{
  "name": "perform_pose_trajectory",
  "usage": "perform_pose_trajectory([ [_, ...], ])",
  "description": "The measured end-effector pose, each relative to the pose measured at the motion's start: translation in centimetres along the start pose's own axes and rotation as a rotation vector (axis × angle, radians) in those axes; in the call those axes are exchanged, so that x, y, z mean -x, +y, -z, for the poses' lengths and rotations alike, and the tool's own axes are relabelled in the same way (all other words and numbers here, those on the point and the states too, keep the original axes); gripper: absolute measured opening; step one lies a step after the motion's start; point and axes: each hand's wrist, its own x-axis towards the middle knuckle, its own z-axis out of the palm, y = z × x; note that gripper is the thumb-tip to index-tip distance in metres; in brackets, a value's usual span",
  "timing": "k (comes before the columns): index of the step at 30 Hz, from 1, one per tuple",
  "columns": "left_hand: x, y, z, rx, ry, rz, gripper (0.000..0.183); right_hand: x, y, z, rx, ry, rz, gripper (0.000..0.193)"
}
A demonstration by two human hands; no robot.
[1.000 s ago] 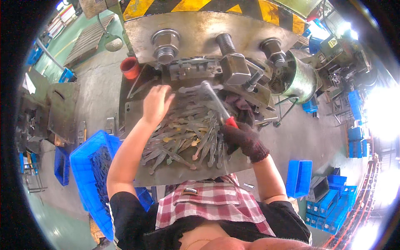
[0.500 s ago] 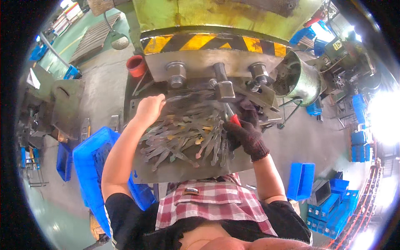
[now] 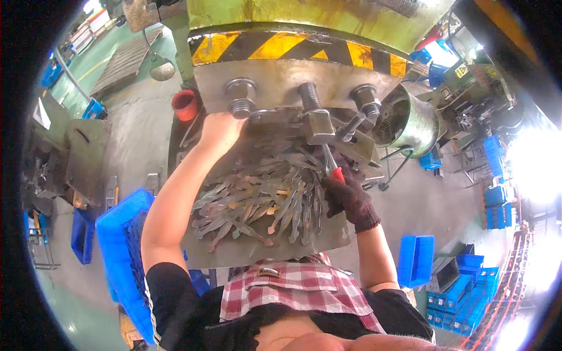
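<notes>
My bare left hand [image 3: 221,133] is closed at the left end of the press, beneath a large bolt. A thin flat metal piece [image 3: 261,111] sticks out to the right from its fingertips. My right hand [image 3: 349,196], in a dark knitted glove, is wrapped round a red-handled metal tool [image 3: 338,174]. The tool's shaft points up toward a clamp block [image 3: 319,127] on the press, and its tip is hard to make out. Between my hands, a heap of flat, elongated metal pieces [image 3: 257,202] covers much of the metal table [image 3: 234,255].
Over the table hangs the green press [image 3: 293,16] with a yellow-and-black striped edge [image 3: 275,45]. A red cup [image 3: 185,105] stands at the back left. Blue bins [image 3: 120,234] are at my left, another blue bin [image 3: 416,260] at my right. Beyond the press, right, is a drum-shaped fan [image 3: 410,120].
My left hand has moved up and slightly right, in under the press bolt. My right hand has shifted a little down and right with the red-handled tool. The view has tilted slightly.
</notes>
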Motion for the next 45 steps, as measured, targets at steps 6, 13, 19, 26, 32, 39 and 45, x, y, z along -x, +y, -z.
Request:
perform_pose_trajectory([
  [6, -3.5, -2.7, -4.5, -0.004, 0.334, -0.078, 0.016, -0.2, -2.9, -1.1, 0.078, -0.069, -0.075, 0.041],
  [13, 0.4, -3.6, 0.9, -0.091, 0.334, 0.209, 0.018, -4.2, -5.5, -3.8, 0.399, -0.047, -0.007, 0.058],
  [19, 5.6, -3.6, -0.1, 0.159, 0.494, 0.260, 0.018, -6.4, -5.4, -5.6, 0.669, 0.030, 0.033, 0.062],
  [26, 8.5, -2.2, -0.5, 0.261, 0.446, 0.318, 0.019, -9.1, -3.3, -5.1, 0.679, -0.073, -0.024, 0.062],
  [32, 8.4, -0.6, 0.6, 0.370, 0.303, 0.460, 0.017, -8.8, -2.7, -5.3, 0.541, -0.122, -0.118, 0.065],
  [39, 7.6, -1.4, -0.1, 0.091, 0.396, -0.373, 0.035, -2.0, -0.2, -1.7, 0.103, -0.236, -0.106, 0.050],
  [45, 6.1, 0.2, -0.6, 0.127, 0.367, -0.405, 0.029, 0.3, -0.4, -2.0, 0.010, -0.457, -0.266, 0.040],
])
